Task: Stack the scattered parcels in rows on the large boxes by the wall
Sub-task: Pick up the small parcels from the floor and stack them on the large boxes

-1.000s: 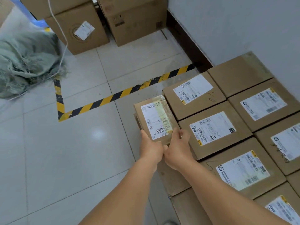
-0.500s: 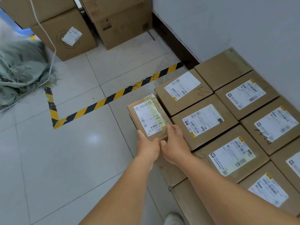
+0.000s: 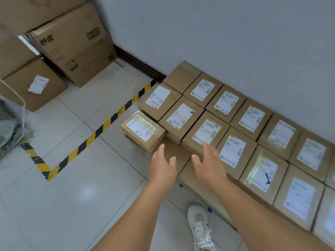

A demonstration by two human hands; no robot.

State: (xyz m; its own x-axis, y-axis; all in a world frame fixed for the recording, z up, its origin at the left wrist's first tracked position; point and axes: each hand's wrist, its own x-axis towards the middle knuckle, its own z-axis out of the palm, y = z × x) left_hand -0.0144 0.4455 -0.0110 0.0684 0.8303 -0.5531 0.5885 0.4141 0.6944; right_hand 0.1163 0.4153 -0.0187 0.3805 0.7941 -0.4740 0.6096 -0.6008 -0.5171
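Observation:
A small taped parcel (image 3: 143,129) with a white label lies at the front left corner of the large box (image 3: 174,156), beside the rows. Several labelled brown parcels (image 3: 206,131) stand in rows along the wall on the large boxes. My left hand (image 3: 163,165) hovers open just behind the small parcel, apart from it. My right hand (image 3: 210,163) is open too, above the box edge near a labelled parcel, holding nothing.
Big cardboard cartons (image 3: 72,46) stand at the back left, one with a label (image 3: 38,84). Yellow-black tape (image 3: 85,142) marks the tiled floor. A grey-green sack (image 3: 10,127) lies at the left edge. My white shoe (image 3: 199,225) is below the hands.
Both hands have let go of the small parcel and drawn back, fingers spread. The parcel now rests on the large box. The view has pulled back and tilted right.

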